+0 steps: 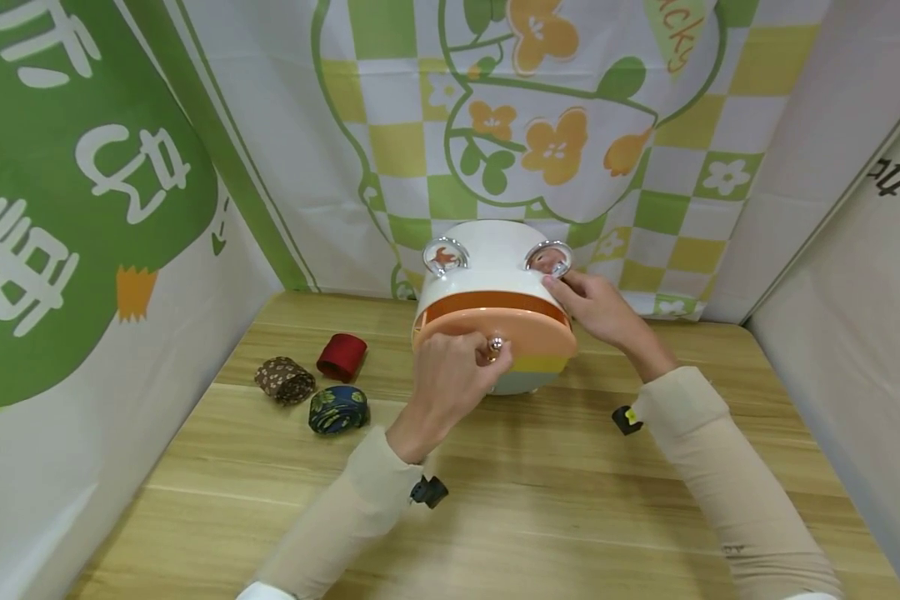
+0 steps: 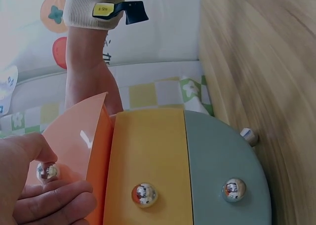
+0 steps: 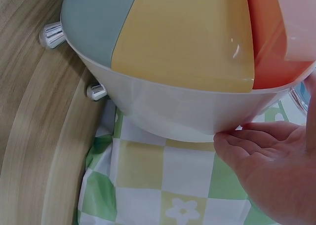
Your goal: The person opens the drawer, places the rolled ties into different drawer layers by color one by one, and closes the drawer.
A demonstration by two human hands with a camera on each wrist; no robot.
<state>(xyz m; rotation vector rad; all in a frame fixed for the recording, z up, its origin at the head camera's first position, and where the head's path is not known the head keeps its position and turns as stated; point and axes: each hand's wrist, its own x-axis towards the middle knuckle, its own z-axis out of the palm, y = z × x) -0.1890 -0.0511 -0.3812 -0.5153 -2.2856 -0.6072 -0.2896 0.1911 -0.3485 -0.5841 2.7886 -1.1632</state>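
A rounded white drawer box (image 1: 491, 250) with two silver-rimmed ring shapes on top stands near the back of the table. Its orange top drawer (image 1: 525, 333) is pulled partly out. My left hand (image 1: 453, 375) pinches that drawer's silver knob (image 2: 48, 171) between thumb and fingers. Below it, the yellow drawer (image 2: 148, 151) and the grey-green drawer (image 2: 222, 151) are closed, each with a silver knob. My right hand (image 1: 596, 308) rests against the box's right side, its fingers (image 3: 234, 148) fairly straight on the white shell. What lies inside the orange drawer is hidden.
Left of the box on the wooden table (image 1: 570, 500) lie three rolled neckties: a red one (image 1: 342, 357), a brown patterned one (image 1: 285, 380) and a dark blue one with green figures (image 1: 338, 409). A printed cloth (image 1: 390, 150) hangs close behind the box.
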